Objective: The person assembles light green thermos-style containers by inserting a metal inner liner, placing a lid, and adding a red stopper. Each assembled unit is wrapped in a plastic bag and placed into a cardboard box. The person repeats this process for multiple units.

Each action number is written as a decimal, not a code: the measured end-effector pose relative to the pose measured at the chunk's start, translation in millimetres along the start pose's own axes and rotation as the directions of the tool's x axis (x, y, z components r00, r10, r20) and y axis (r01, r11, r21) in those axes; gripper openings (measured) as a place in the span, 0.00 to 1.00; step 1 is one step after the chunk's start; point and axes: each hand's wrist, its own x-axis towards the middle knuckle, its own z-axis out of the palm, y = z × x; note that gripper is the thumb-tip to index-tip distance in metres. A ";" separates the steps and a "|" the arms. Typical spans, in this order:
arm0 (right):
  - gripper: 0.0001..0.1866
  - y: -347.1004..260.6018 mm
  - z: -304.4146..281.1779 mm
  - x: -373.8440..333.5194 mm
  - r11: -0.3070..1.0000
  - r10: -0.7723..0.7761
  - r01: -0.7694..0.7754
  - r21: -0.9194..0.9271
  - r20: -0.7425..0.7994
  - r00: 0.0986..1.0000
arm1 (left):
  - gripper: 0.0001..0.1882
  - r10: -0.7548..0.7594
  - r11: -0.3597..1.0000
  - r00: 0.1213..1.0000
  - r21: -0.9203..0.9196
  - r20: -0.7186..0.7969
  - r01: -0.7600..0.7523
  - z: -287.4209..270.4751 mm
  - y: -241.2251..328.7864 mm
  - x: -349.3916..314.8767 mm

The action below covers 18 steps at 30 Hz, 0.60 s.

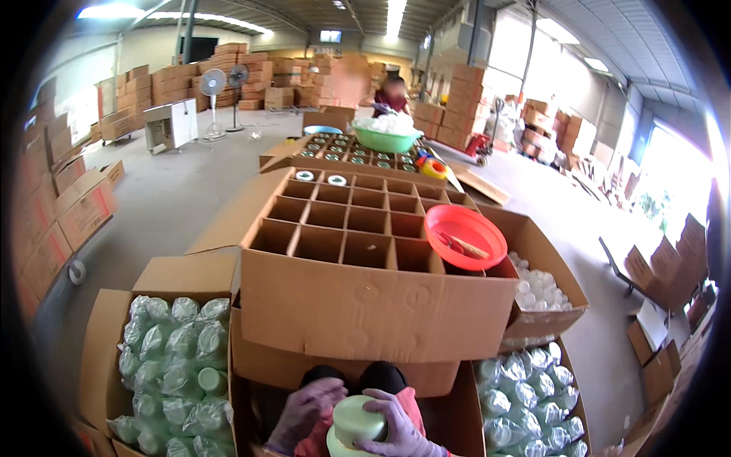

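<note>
At the lower middle, low in front of me, is a pale green jar [355, 423] with a broad round top. My right hand [398, 426], in a purple glove, wraps its fingers round the jar's upper part from the right. On the other side my left hand [311, 410], gloved alike, has its fingers stretched out close to the jar; whether they touch it I cannot tell. The jar's lower part is cut off by the picture's edge. Just beyond my hands stands a cardboard carton [365, 308] divided into square cells, two white-topped jars [336, 180] in its far row.
Cartons of plastic-wrapped green jars flank me: left carton [104, 358], right carton [579, 396]. A red bowl [487, 242] holding a tool sits on the divided carton. Right of it, a box [548, 324] holds clear plastic pieces. Farther off are a green basin [387, 142] and another person [392, 95].
</note>
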 end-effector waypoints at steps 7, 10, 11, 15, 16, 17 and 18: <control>0.34 83.5 -25.5 13.3 0.513 0.185 -0.344 0.787 0.290 0.939 | 0.22 -0.021 0.990 0.965 -0.143 -0.263 -0.017 93.8 3.9 -22.0; 0.38 68.4 -51.8 62.8 0.594 0.229 -0.305 0.744 0.207 0.951 | 0.24 -0.043 0.987 0.993 0.150 -0.107 0.059 43.9 -27.1 -15.1; 0.38 63.9 -65.8 86.3 0.755 0.130 -0.134 0.642 0.054 0.990 | 0.25 -0.041 0.965 0.998 0.255 -0.057 0.054 28.8 -29.5 -8.7; 0.37 80.8 -161.1 182.7 0.948 -0.305 0.221 -0.229 -0.458 0.835 | 0.39 -0.165 0.761 0.976 0.612 -0.142 0.218 60.9 6.6 -1.8; 0.37 94.8 -190.5 206.8 0.848 -0.375 0.068 -0.526 -0.505 0.778 | 0.40 -0.138 0.679 0.977 0.703 -0.161 0.212 68.1 5.3 -0.3; 0.37 103.4 -219.4 228.1 0.812 -0.409 0.046 -0.582 -0.510 0.757 | 0.42 -0.106 0.586 0.978 0.784 -0.177 0.205 73.5 3.8 2.4; 0.38 133.3 -251.0 243.7 0.788 -0.300 -0.124 -0.603 -0.552 0.778 | 0.42 -0.132 0.613 0.970 0.752 -0.205 0.242 79.3 2.3 8.1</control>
